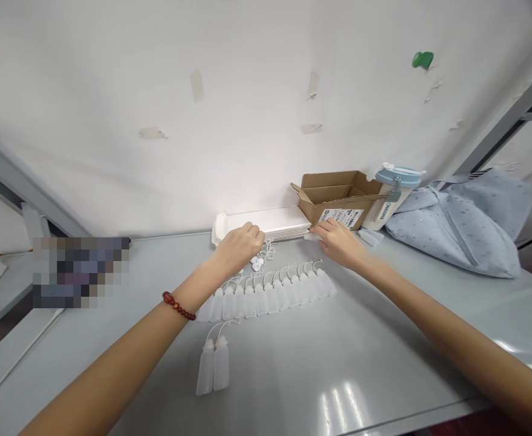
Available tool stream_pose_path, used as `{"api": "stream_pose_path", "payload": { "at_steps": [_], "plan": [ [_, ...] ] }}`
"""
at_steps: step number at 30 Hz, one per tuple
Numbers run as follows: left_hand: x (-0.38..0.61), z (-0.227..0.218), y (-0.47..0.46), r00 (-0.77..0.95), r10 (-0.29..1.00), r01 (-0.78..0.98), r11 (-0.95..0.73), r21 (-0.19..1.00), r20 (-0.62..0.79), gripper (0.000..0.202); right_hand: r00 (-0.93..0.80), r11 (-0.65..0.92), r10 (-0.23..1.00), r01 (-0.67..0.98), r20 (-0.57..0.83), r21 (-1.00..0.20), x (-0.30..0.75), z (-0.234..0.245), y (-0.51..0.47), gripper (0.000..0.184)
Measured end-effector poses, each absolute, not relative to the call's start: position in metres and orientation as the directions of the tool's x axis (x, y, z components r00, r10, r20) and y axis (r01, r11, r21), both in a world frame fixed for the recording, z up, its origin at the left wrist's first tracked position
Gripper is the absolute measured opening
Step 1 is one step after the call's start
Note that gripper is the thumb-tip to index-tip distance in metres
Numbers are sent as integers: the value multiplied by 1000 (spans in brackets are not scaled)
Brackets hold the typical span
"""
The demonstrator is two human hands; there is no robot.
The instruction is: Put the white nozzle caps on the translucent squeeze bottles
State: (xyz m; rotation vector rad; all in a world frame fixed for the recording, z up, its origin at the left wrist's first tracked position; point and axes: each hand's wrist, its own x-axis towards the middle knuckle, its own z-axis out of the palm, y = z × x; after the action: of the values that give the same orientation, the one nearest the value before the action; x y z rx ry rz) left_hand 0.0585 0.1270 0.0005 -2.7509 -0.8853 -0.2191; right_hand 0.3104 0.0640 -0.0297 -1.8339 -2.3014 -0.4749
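Left hand (242,243) is being held curled at the front of the white stack (288,219), just beside the loose tubes (271,248) and caps (257,264); its fingertips are being hidden, so whether anything is being gripped cannot be told

Right hand (337,243) is being held with thumb and fingers drawn together before the cardboard box (312,212); a pale translucent piece (310,236) is being shown right at the fingertips, but a firm grip cannot be confirmed

Bottle row (260,300) is being supported flat on the table (361,357), between the forearms; bottles are being lined up side by side, bent spouts turned toward the wall, probably so each is being left easy to see and count

Bottle pair (221,366) is being set apart, nearer the body, likely so it is not being mixed with the row

Small parts are being grouped behind the row, presumably so short reaches are being allowed
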Motion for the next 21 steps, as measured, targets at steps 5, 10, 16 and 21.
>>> {"api": "stream_pose_path", "payload": {
  "at_steps": [5,10,16,21],
  "plan": [
    [55,8,132,846,501,522,-847,-95,180,29,-265,252,884,964,386,84,293,-24,48,26],
    [47,15,138,760,605,590,-796,137,239,23,-274,311,845,950,458,-6,273,-24,32,22],
    [37,22,110,577,779,551,-594,587,247,24,-145,379,897,738,417,-558,242,-18,7,21],
    [32,16,71,499,861,305,-274,912,92,24,-148,351,936,477,320,-806,211,-13,-8,17]
  ]
}}
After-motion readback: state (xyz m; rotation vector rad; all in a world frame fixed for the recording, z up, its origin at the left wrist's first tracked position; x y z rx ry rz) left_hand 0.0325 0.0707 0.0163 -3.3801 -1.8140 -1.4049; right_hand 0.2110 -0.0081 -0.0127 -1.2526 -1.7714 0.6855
